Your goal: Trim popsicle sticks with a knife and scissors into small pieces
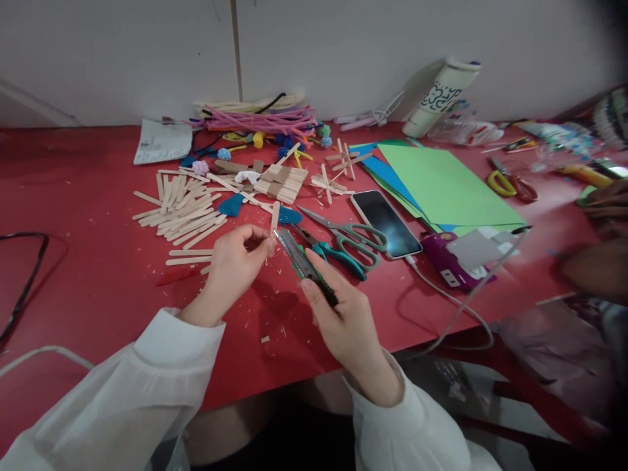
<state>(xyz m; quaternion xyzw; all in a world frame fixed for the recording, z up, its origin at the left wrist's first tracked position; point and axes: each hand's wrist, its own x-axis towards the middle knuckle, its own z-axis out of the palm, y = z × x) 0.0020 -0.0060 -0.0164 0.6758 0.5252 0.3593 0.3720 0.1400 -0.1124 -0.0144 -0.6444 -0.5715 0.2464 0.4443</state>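
Pinched in my left hand (pixel 238 265) is a wooden craft stick (pixel 275 216), its free end pointing away from me. My right hand (pixel 343 311) grips a utility knife (pixel 307 265), whose blade tip is at the stick beside my left fingertips. Small wood shavings lie on the red table (pixel 255 366) below. Just beyond the knife are teal-handled pliers (pixel 338 256) and grey scissors (pixel 350 235). Left of them spreads a pile of loose craft sticks (pixel 189 209). A panel of joined sticks (pixel 282 183) lies behind.
A phone (pixel 386 224) lies on the right, its cable running over the table edge. Past it are coloured paper sheets (pixel 446 186), a purple device (pixel 451 258) and a leaning tumbler (pixel 439 98). Pink pipe cleaners (pixel 260 121) line the wall. Another person's hand (pixel 608 206) is at far right.
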